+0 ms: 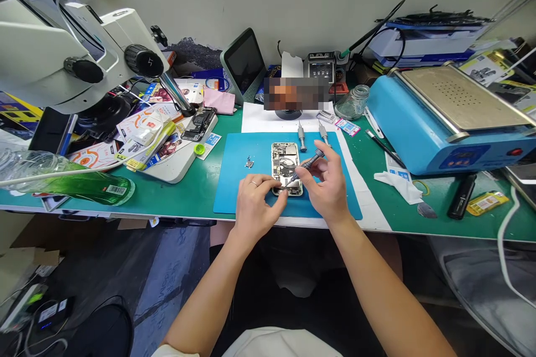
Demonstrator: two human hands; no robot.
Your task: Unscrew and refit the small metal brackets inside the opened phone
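Observation:
An opened smartphone (282, 152) with its inner parts bare lies upright on a blue mat (229, 192). My left hand (256, 205) is closed at the phone's lower left corner, thumb and forefinger against its edge. In my right hand (330, 189) is a grey screwdriver (310, 160), tilted, its tip down at the lower part of the phone. Small metal parts (249, 162) lie on the mat to the left. Two more screwdrivers, a nearer one (301, 138) and one farther right (322, 131), rest beyond the phone.
A white microscope (119, 44) leans in from the left, above another opened phone (200, 124). At the right stands a blue heating plate machine (412, 128). A glass jar (353, 103), a green bottle (87, 185) and a black marker-like object (462, 196) share the green table (184, 203).

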